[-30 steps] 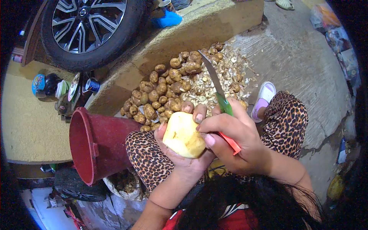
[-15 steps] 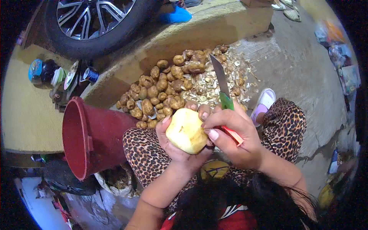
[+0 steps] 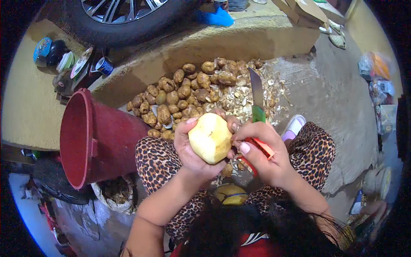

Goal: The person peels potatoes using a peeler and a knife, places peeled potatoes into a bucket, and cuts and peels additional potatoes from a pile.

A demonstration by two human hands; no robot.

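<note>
My left hand point(image 3: 192, 150) is wrapped round a large peeled potato point(image 3: 209, 139), pale yellow with a few small brown marks. Close against its right side, my right hand point(image 3: 267, 147) is closed on a knife point(image 3: 257, 90), whose blade points up and away past a green part at its base. A red plastic piece point(image 3: 262, 148) also shows in this hand; whether it belongs to the knife I cannot tell. The thumb and finger pinch together beside the potato. Beyond my hands lies a heap of brown unpeeled potatoes point(image 3: 184, 92), with pale peelings point(image 3: 244, 98) scattered to its right.
A dark red bucket point(image 3: 109, 141) leans at my left knee, its mouth facing left. Below it sits an open sack point(image 3: 115, 192). A low concrete ledge point(image 3: 180, 53) carrying a car wheel point(image 3: 128, 21) borders the potatoes. My slippered foot point(image 3: 294, 125) rests at the right.
The potato has turned slightly in my left hand. My right hand stays beside it, with the knife tilted more upright. The whole view has shifted a little.
</note>
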